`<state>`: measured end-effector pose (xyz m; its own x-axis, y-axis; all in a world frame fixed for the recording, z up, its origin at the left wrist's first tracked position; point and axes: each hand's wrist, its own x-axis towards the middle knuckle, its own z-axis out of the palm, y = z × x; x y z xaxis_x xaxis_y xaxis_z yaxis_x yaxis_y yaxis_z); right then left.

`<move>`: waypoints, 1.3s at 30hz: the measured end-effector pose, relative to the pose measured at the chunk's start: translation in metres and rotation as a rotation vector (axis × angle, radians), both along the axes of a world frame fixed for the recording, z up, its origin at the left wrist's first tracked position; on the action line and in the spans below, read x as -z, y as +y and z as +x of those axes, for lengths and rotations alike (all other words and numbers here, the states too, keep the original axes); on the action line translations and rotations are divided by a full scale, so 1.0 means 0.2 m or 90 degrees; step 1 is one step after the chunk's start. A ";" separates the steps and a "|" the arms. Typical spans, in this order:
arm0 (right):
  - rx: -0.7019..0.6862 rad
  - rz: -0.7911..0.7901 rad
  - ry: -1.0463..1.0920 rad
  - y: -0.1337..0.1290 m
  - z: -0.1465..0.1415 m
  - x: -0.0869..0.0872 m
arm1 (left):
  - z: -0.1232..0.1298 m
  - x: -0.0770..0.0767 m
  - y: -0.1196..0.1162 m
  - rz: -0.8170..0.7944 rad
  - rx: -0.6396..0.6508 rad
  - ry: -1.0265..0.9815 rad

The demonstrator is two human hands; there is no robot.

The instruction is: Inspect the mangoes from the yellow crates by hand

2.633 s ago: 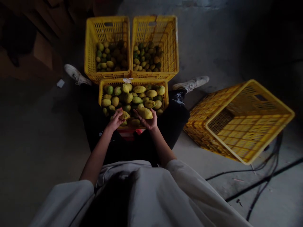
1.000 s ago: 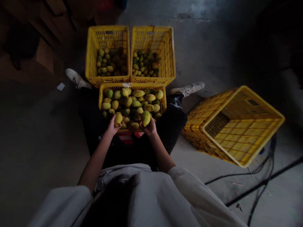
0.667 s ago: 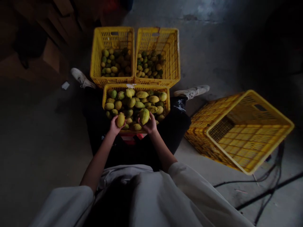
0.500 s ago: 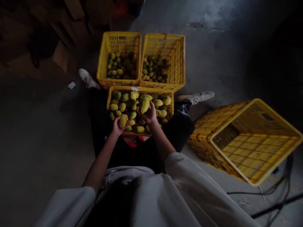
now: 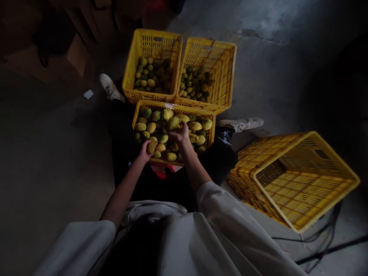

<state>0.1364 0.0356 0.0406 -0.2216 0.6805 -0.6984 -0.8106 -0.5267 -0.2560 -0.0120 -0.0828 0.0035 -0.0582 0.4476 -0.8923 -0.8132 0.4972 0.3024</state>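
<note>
My left hand [image 5: 146, 150] is closed around an oblong yellow-green fruit [image 5: 152, 145], low over the left side of the near yellow crate [image 5: 213, 128]. In my right hand [image 5: 181, 135] is a larger yellow-green fruit [image 5: 173, 123], gripped above the middle of the same crate. Many similar fruits, such as a yellow one [image 5: 195, 126], fill this crate. Their exact kind is hard to tell in the dim light. The crate sits between my spread legs.
Beyond it, a left yellow crate [image 5: 128, 76] and a right yellow crate [image 5: 230, 76] hold smaller greenish fruits. At right a tall yellow crate [image 5: 310, 214] leans with its opening toward me, beside dark cables [image 5: 330, 226]. Cardboard boxes [image 5: 76, 57] stand at far left.
My right hand has turned, tilting its fruit so that it looks shorter and rounder. My left hand still holds its fruit. The whole view has shifted and rotated slightly.
</note>
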 end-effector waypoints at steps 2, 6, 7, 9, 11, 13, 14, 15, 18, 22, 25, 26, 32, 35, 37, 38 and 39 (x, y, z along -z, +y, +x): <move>0.056 0.048 0.098 0.19 -0.06 -0.11 | 0.00 0.00 0.00 -0.006 -0.004 0.004; 0.062 0.251 0.198 0.34 -0.08 -0.42 | -0.01 -0.05 0.01 -0.008 -0.023 -0.005; 0.060 0.307 0.200 0.30 -0.05 -0.47 | -0.01 -0.06 0.01 0.002 -0.026 -0.018; 0.041 0.354 0.161 0.17 0.04 -0.49 | 0.01 -0.10 0.02 0.026 -0.030 -0.041; 0.029 0.270 0.069 -0.01 0.17 -0.42 | 0.05 -0.13 0.07 0.049 -0.030 -0.052; 0.094 0.189 -0.010 -0.19 0.31 -0.29 | 0.13 -0.16 0.17 0.088 -0.019 -0.061; 0.130 0.163 -0.033 -0.28 0.38 -0.21 | 0.17 -0.18 0.25 0.119 -0.005 -0.069; 0.164 0.140 -0.051 -0.35 0.45 -0.15 | 0.22 -0.20 0.35 0.167 0.010 -0.076; 0.250 0.111 -0.096 -0.52 0.60 0.00 | 0.36 -0.32 0.68 0.328 0.065 -0.011; 0.290 0.111 -0.120 -0.64 0.68 0.05 | 0.45 -0.54 0.96 0.547 0.135 0.314; 0.281 0.087 -0.110 -0.67 0.66 0.04 | 0.40 -0.63 0.89 0.664 0.168 0.388; 0.274 0.078 -0.100 -0.67 0.65 0.04 | 0.36 -0.63 0.82 0.670 0.188 0.358; 0.190 0.037 -0.081 -0.66 0.58 0.06 | -0.08 -0.34 0.27 0.318 0.235 0.189; 0.168 0.025 -0.094 -0.65 0.58 0.06 | -0.35 -0.31 0.17 0.268 0.178 0.282; 0.179 0.022 -0.100 -0.63 0.59 0.07 | -0.50 -0.37 0.20 0.332 0.157 0.361; 0.186 0.023 -0.103 -0.62 0.59 0.06 | -0.55 -0.41 0.23 0.374 0.154 0.392; 0.191 0.025 -0.107 -0.60 0.60 0.07 | -0.58 -0.45 0.27 0.412 0.161 0.414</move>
